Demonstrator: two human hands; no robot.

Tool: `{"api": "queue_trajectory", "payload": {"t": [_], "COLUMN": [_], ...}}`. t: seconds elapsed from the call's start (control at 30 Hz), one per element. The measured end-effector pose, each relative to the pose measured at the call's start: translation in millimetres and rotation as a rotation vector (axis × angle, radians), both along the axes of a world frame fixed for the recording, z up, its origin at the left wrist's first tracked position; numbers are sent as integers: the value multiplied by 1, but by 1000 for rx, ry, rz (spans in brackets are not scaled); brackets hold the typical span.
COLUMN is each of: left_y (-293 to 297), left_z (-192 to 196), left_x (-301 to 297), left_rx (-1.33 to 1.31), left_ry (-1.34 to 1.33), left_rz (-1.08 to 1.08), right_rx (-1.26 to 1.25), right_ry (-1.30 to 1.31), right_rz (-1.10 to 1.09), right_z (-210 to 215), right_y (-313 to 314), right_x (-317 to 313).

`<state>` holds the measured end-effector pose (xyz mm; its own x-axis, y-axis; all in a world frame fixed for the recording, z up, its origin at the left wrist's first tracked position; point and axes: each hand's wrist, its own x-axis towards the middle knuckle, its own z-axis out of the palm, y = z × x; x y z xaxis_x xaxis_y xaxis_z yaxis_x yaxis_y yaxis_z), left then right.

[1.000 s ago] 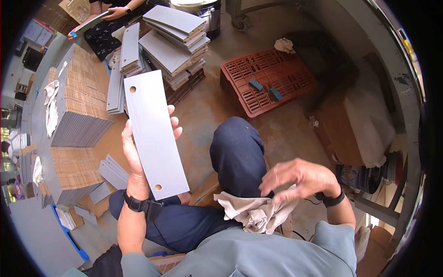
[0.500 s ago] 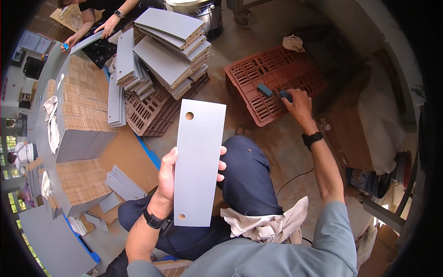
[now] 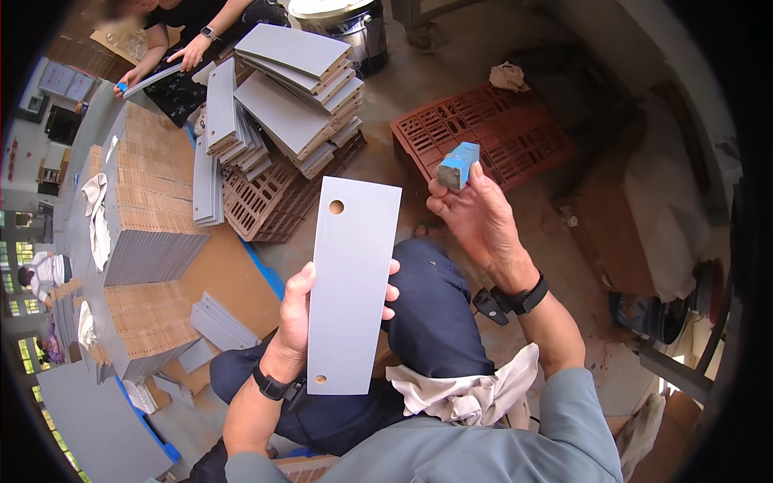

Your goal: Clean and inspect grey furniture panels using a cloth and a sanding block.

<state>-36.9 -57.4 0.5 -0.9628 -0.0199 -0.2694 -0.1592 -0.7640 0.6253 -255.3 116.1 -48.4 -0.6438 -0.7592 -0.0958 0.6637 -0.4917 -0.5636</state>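
Observation:
My left hand [image 3: 295,314] is closed round a long grey board [image 3: 354,282] with a round hole near each end. The board stands nearly upright in front of my lap, its broad face toward me, the thumb at its left edge and fingertips at its right. My right hand [image 3: 487,217] is raised to the right of the board, pinching a small blue block [image 3: 460,165] with a rough grey end. Block and board are apart. A beige cloth [image 3: 475,386] lies across my leg.
Behind the block sits a reddish slatted crate [image 3: 523,137] with a crumpled cloth [image 3: 508,76]. Grey boards [image 3: 282,105] are piled on another crate [image 3: 258,197]. Tall board stacks [image 3: 153,249] stand at left. A co-worker's hands [image 3: 192,52] hold a board and blue block. A metal bucket [image 3: 354,32] is beyond.
My right hand has lifted the blue block off the reddish crate and brought it up and left, nearer the board. The left hand and board have barely shifted.

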Motion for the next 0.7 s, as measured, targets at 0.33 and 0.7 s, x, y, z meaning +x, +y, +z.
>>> {"api": "queue_trajectory", "payload": {"t": [0.33,0.7], "left_y": [9,6], "left_z": [14,19], "left_x": [-2,0], "left_rx": [-17,34], "left_ry": [-15,-46], "left_rz": [-21,-24], "right_rx": [-68,462], "right_ry": [-210,691], "right_rz": [47,-358], "right_z": [-1,20], "right_y": [-4,-5], "right_x": [15,23]}}
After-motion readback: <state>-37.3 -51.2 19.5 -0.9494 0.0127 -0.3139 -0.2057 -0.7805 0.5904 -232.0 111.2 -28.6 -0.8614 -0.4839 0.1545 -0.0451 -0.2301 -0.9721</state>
